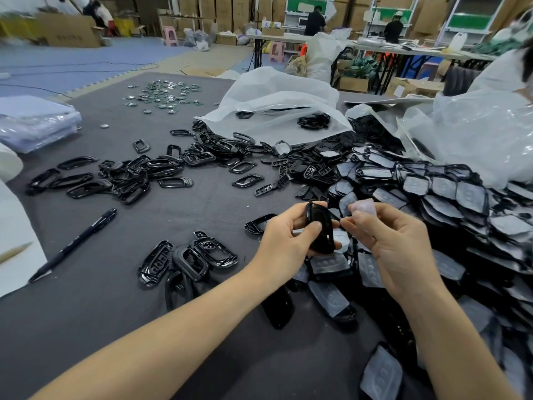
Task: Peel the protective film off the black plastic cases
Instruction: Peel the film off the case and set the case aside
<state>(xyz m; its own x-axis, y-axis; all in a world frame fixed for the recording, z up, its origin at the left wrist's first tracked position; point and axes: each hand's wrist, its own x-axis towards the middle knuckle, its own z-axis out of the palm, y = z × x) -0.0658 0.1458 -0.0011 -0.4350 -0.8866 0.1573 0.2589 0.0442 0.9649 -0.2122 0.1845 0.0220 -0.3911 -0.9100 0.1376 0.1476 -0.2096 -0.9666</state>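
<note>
A black case (320,226) was held above the table (86,313), toward its near right part, gripped on edge by the curled fingers and thumb of the left hand (285,238). A small piece of film (364,207) was pinched between the thumb and fingertips of the right hand (395,241), just beside the case. Whether the film was wholly free of the case could not be told.

If a corner was attached, a sharp pull could have torn the film and left a scrap behind. The glossy face could have been smudged or scratched by the gripping thumb. Were the grip loosened, the case could have dropped into the heap of film-covered cases (450,194) directly below and to the right, and been lost among unpeeled ones. The loose film could likewise have been let fall there.

That heap filled the table's right side and crowded the space under both hands. A cluster of bare shells (187,258) lay just left of the left wrist, so little free surface was left nearby. A pen (75,245) lay toward the left edge, loose black frames (115,177) were scattered mid-table, and a white bag (277,105) lay open toward the far edge.
</note>
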